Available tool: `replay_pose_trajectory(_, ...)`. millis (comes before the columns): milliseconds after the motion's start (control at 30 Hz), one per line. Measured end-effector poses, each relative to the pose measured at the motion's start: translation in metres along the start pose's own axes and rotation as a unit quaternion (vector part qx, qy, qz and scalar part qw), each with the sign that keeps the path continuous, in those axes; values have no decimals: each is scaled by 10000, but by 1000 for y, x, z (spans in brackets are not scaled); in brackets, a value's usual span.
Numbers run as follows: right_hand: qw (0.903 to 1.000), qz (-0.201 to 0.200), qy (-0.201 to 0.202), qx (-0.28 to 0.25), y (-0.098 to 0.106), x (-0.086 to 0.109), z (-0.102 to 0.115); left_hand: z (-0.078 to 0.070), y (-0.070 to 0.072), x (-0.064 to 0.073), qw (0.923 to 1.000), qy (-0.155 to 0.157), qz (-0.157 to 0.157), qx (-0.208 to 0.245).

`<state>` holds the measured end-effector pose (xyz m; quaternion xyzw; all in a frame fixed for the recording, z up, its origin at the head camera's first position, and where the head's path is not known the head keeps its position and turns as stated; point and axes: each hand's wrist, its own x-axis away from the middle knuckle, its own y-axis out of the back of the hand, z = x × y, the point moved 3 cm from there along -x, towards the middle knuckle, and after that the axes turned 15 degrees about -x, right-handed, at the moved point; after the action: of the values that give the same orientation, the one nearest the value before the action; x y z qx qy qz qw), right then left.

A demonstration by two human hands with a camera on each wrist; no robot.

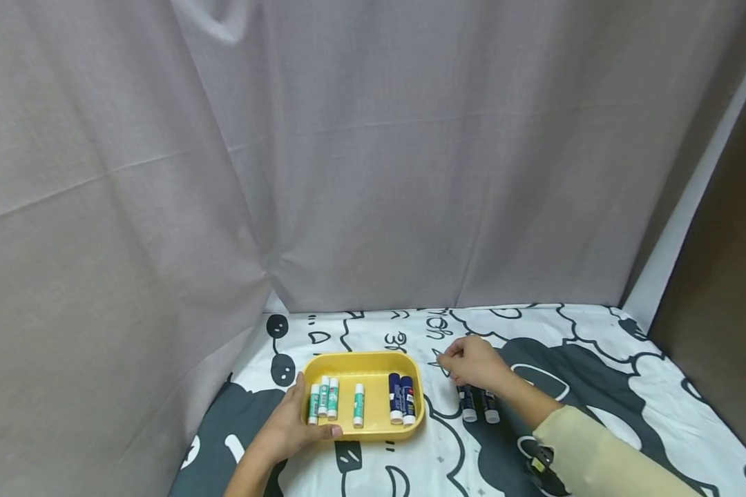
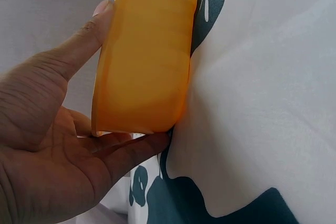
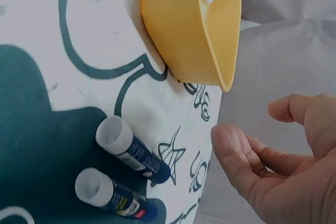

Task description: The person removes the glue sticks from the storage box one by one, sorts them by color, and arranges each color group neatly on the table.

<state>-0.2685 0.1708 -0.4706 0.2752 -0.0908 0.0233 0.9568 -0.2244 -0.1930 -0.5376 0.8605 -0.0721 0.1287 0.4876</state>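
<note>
My left hand (image 1: 291,422) holds a yellow tray (image 1: 373,436) at its near left corner, thumb along the front and fingers along the left side. In the left wrist view the tray's outer wall (image 2: 149,56) fills the grasp. Inside lie several small green-and-white glue sticks (image 1: 358,406) on the left and two larger dark blue glue sticks (image 1: 407,400) on the right. My right hand (image 1: 475,362) is above the cloth right of the tray, holding nothing, thumb and fingertips apart. Below it lie two more dark blue glue sticks (image 3: 134,153), side by side, white ends toward me.
A white cloth (image 1: 429,476) with dark grey cartoon prints covers the surface. Behind and to the left hangs a grey curtain (image 1: 373,207). A brown panel (image 1: 721,290) stands along the right side.
</note>
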Motion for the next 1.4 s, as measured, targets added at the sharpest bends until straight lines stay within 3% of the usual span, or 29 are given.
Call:
replay_pose_trajectory(367, 9986, 131, 72, -500, -21, 0, 11, 1, -1, -2, 10000, -72, -4, -65)
replay_pose_trajectory(900, 9969, 436, 65, -658, -53, -3, 31, 1, -1, -2, 10000, -51, 27, 8)
replay_pose_trajectory(1267, 9976, 531, 150, -421, -75, -9, 29, 1, 0, 0, 9999, -16, 38, 99)
replay_pose_trajectory(1400, 9985, 522, 141, -74, -80, -11, 30, 1, 0, 0, 9999, 7, 51, 106)
